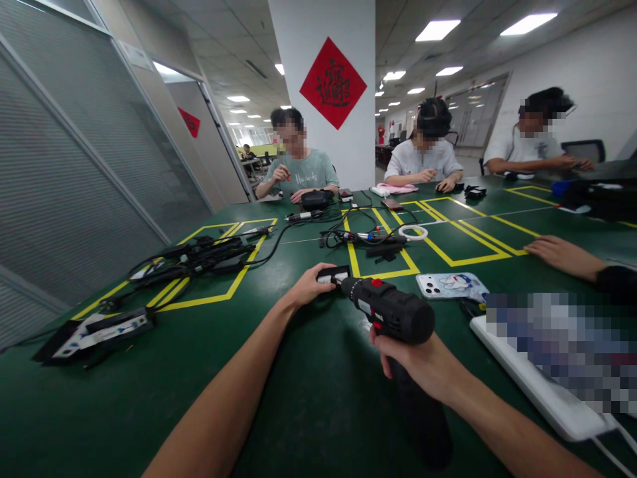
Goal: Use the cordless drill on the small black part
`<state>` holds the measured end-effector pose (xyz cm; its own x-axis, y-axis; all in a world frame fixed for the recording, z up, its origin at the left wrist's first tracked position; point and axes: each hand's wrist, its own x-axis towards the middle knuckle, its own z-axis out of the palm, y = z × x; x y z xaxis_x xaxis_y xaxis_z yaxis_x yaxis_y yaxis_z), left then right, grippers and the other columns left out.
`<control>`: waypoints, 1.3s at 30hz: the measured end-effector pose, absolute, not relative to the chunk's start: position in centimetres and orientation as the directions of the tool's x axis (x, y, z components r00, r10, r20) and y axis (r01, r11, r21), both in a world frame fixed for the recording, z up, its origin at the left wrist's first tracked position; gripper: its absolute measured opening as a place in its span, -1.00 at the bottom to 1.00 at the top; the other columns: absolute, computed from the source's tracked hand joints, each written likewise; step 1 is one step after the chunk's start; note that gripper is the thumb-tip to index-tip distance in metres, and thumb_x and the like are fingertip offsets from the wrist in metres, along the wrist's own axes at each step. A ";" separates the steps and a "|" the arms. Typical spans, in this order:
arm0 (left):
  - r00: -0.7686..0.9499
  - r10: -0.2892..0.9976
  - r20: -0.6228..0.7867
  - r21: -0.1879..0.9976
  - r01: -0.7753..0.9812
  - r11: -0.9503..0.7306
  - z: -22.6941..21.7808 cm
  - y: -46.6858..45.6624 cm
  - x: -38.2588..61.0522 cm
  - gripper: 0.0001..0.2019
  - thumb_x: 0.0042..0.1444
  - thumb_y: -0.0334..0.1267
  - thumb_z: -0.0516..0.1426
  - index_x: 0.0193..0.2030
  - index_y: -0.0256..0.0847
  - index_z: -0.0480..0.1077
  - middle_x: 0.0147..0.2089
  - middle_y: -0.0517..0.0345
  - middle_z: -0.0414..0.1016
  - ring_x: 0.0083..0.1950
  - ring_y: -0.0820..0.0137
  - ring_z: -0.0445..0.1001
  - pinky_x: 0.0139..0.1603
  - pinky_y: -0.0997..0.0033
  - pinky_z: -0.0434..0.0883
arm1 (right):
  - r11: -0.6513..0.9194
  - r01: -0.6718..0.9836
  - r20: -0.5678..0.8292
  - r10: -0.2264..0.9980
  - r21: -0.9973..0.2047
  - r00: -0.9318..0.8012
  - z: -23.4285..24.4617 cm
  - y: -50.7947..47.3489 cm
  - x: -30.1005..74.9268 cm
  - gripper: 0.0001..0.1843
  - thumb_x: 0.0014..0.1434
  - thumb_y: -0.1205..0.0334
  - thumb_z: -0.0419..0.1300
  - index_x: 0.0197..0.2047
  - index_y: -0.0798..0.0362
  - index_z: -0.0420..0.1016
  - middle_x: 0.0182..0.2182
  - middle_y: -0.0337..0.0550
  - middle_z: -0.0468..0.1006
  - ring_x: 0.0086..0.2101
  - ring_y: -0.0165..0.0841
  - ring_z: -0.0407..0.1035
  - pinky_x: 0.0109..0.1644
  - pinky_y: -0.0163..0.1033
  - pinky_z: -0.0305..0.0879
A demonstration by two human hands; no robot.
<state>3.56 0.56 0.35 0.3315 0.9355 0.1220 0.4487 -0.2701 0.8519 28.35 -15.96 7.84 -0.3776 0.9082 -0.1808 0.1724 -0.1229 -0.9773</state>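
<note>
The green table (308, 398) carries yellow taped squares, a heap of black cables and chargers (199, 259) off to the left, and a phone (450, 285) with a cartoon case just right of the work. Three people sit along the far edge; another person's hand (565, 255) rests flat at the right. A black drill (393, 312) is levelled low over the table, its nose touching a small black part (332, 274) that lies on the table just inside a yellow line. Judging by this, the driving is under way or about to begin: the tip meets the part, but whether any screw is seated is too small to tell. The right hand (413, 362) is wrapped tight round the drill's grip, forearm coming in from the lower right. The left hand (308, 285) pinches the part's near end, steadying it, arm stretched forward
</note>
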 end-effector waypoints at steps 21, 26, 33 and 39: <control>0.323 0.940 0.110 0.833 0.486 -0.265 0.6 1.0 3.6 -0.44 -0.16 -0.18 0.19 0.05 -0.21 0.27 -0.08 0.10 0.43 -0.12 0.28 0.41 -0.12 0.32 0.36 | -0.180 0.062 -0.190 0.912 -0.982 -0.363 7.0 -15.3 28.4 -0.89 0.00 0.27 0.11 -0.36 0.10 0.39 -0.66 -0.30 0.35 -0.62 -0.45 0.28 -0.47 -0.33 0.21; 0.333 0.934 0.125 0.856 0.440 -0.271 0.2 1.4 3.5 -0.45 -0.16 -0.20 0.19 0.05 -0.20 0.26 -0.09 0.11 0.43 -0.13 0.30 0.42 -0.11 0.33 0.36 | -0.184 0.023 -0.179 0.915 -0.983 -0.361 6.5 -14.8 28.3 -0.88 0.00 0.26 0.10 -0.36 0.11 0.39 -0.65 -0.30 0.37 -0.62 -0.45 0.30 -0.46 -0.33 0.25; 0.325 0.937 0.128 0.863 0.429 -0.267 0.2 2.0 3.4 -0.42 -0.18 -0.16 0.20 0.06 -0.23 0.26 -0.09 0.09 0.44 -0.12 0.28 0.42 -0.10 0.30 0.37 | -0.155 0.042 -0.161 0.933 -0.987 -0.323 5.8 -14.3 27.4 -0.87 -0.01 0.27 0.11 -0.37 0.14 0.39 -0.65 -0.26 0.39 -0.62 -0.45 0.31 -0.48 -0.35 0.25; 0.309 0.941 0.139 0.850 0.450 -0.273 0.6 2.5 3.3 -0.41 -0.19 -0.12 0.20 0.05 -0.24 0.28 -0.04 0.06 0.43 -0.06 0.24 0.41 -0.03 0.26 0.35 | -0.068 0.044 -0.078 0.945 -0.997 -0.319 6.0 -14.0 26.0 -0.88 -0.03 0.28 0.12 -0.37 0.15 0.36 -0.61 -0.27 0.39 -0.65 -0.48 0.29 -0.55 -0.38 0.22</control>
